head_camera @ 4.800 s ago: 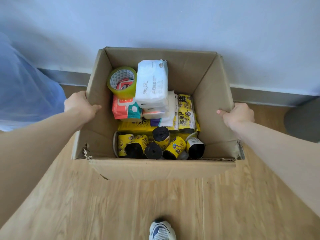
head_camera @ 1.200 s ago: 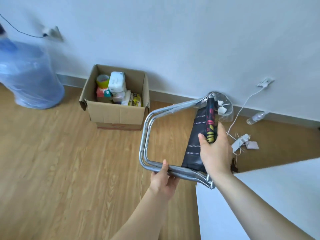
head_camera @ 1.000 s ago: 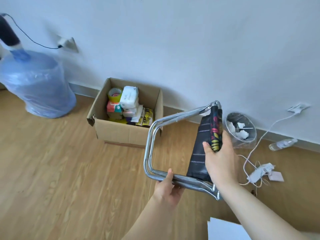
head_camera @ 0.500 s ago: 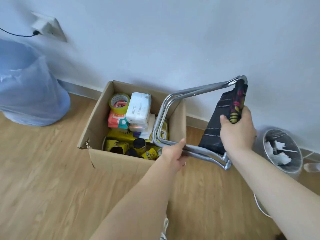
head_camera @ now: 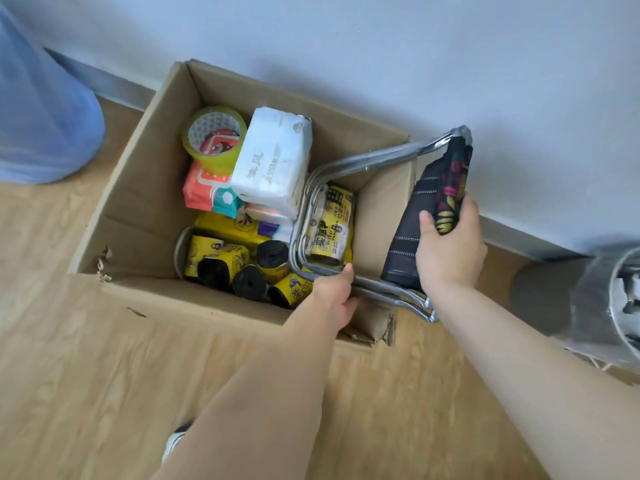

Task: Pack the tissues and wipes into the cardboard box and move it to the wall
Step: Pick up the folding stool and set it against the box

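The open cardboard box (head_camera: 138, 202) stands on the wooden floor against the white wall. Inside lie a white tissue pack (head_camera: 272, 161), a red and teal wipes pack (head_camera: 207, 194), a roll of yellow tape (head_camera: 214, 136), yellow packs and several black bag rolls (head_camera: 249, 280). I hold a folded stool with a chrome tube frame (head_camera: 349, 168) over the box's right side. My left hand (head_camera: 334, 292) grips the frame's lower tube. My right hand (head_camera: 450, 247) grips the stool's dark patterned fabric seat (head_camera: 429, 199), just outside the box's right wall.
A blue water jug (head_camera: 41, 109) stands at the left by the wall. A small clear waste bin (head_camera: 609, 306) sits at the right edge. A grey baseboard (head_camera: 519, 237) runs along the wall. My shoe (head_camera: 175, 441) shows at the bottom.
I have let go of the box, picked up the folded stool and carried it over; its frame now hangs lower, over the box's right side.
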